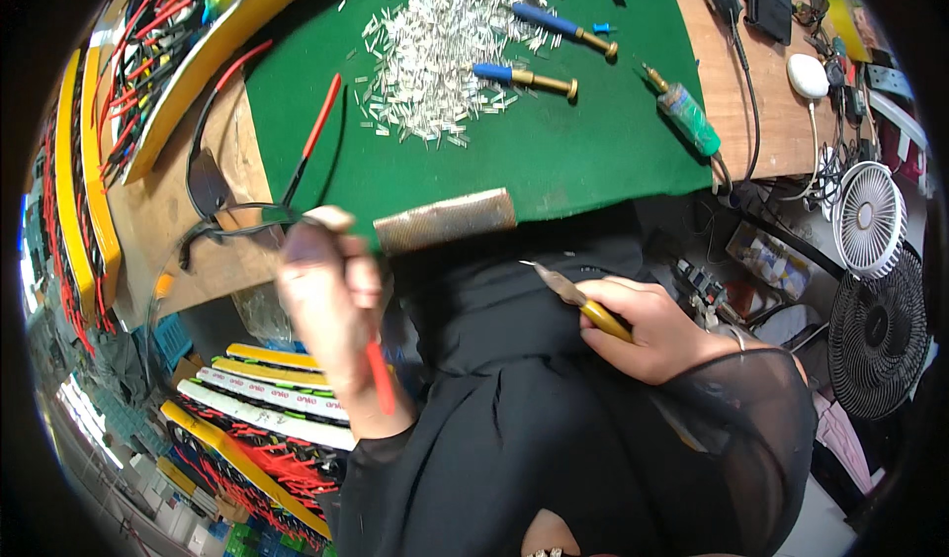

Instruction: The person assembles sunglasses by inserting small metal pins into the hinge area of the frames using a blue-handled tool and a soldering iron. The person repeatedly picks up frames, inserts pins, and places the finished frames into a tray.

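My left hand (pixel 331 300), blurred, is closed round a pair of dark sunglasses (pixel 314 244) above the table's front edge. Red-tipped temples stick out near it; motion hides how they join. My right hand (pixel 643 325) grips pliers with yellow handles (pixel 605 320) over my lap, their slim jaws pointing left. A tiny pale piece (pixel 529 262) shows at the jaw tips; whether they pinch it is too small to tell. Ahead on the green mat (pixel 593 152) lies a heap of small clear pieces (pixel 435 53).
Two blue-handled screwdrivers (pixel 544 80) lie by the heap, with a green corded tool (pixel 685 117) to their right. A rough strip (pixel 445 219) sits at the table edge. Yellow-edged trays (pixel 213 63) of red-tipped frames stand left. Fans (pixel 870 219) and cables are at right.
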A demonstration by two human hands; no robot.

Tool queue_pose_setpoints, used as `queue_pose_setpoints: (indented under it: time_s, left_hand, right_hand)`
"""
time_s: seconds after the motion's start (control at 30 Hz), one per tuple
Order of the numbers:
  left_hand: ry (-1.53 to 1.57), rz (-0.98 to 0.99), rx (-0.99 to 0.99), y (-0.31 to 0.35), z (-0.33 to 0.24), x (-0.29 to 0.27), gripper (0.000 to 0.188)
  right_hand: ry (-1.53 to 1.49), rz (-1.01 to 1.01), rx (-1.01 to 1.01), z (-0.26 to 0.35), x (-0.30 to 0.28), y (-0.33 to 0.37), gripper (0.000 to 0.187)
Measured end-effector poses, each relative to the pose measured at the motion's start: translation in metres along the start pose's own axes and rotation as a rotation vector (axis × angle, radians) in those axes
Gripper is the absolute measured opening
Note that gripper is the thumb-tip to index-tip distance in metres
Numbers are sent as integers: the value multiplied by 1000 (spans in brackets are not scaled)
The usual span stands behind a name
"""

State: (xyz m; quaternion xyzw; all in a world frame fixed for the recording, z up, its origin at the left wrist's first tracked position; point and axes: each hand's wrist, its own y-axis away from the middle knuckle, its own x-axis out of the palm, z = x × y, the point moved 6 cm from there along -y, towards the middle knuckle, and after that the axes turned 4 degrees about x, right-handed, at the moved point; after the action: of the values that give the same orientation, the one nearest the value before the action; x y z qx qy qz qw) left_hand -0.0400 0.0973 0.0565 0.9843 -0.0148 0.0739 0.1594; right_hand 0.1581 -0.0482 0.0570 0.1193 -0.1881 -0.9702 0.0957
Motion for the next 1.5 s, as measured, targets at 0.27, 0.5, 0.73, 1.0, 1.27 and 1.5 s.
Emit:
queue_pose_setpoints:
  time_s: [0.27, 0.5, 0.73, 1.0, 1.27, 1.5]
  left_hand:
    - [30, 96, -102, 1, 19, 18, 25]
    - [51, 164, -205, 3, 32, 30, 25]
    - [67, 334, -271, 9, 39, 56, 20]
    - [121, 403, -489, 23, 54, 74, 19]
    - [-46, 527, -426, 34, 63, 94, 22]
    - [203, 579, -672, 59, 62, 74, 31]
  right_hand:
    - [425, -38, 4, 3, -14, -6, 33]
    - [684, -194, -32, 40, -98, -2, 37]
    - [619, -944, -30, 11, -197, -84, 46]
    - [1023, -888, -253, 40, -161, -103, 46]
    - [327, -277, -415, 62, -55, -77, 22]
    - [222, -306, -421, 54, -49, -82, 15]
